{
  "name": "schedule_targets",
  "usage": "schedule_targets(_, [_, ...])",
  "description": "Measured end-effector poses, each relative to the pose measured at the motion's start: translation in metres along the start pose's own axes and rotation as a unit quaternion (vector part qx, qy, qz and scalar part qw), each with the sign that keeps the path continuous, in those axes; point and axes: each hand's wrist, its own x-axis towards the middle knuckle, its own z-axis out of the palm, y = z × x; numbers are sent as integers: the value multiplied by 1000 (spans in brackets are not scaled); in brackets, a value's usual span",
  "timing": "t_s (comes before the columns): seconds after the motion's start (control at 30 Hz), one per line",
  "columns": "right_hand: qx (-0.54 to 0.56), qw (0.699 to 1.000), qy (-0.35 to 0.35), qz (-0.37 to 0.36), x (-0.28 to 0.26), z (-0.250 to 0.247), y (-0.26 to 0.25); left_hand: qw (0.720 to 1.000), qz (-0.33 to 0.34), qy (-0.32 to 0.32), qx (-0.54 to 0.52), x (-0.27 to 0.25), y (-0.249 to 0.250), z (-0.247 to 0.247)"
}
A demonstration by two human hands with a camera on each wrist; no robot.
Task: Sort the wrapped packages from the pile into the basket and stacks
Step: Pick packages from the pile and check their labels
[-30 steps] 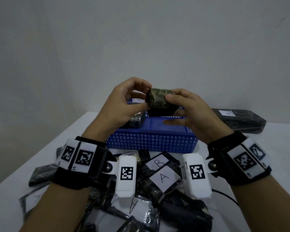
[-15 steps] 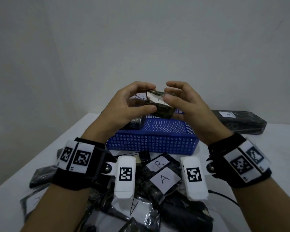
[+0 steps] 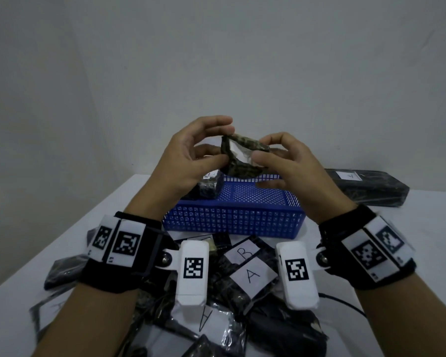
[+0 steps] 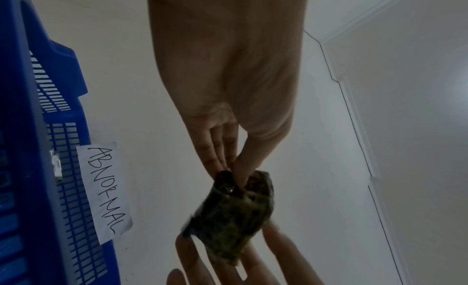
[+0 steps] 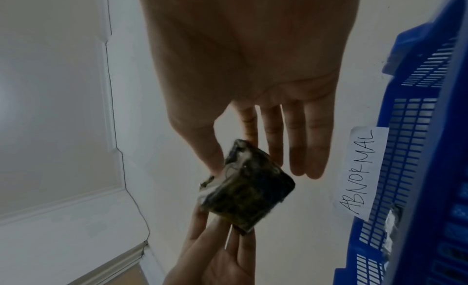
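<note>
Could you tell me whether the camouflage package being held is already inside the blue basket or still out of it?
Out: both the left hand and right hand pinch the camouflage package in the air above the blue basket.

White desk (image 3: 422,228) carries the items; its surface is matte and pale. Plain grey-white wall (image 3: 242,60) stands behind it, meeting a second wall at a corner on the left. Thin black cable (image 3: 345,304) lies on the desk at the near right. Both wrist views show white moulding (image 5: 111,109) with a thin dark line (image 4: 354,109) running along the wall panels.
</note>
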Motion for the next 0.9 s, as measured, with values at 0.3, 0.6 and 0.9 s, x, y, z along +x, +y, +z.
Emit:
schedule_targets(0.3, [69,997,7,27,2,3,3,1000,19,-7,21,-2,3,2])
schedule_targets(0.6, [41,997,25,-68,2,1,4,993,-111,-15,41,-1,-8,3])
schedule_targets(0.9, [-90,992,-40,-79,0,2,7,985,-57,103,129,2,-3,2])
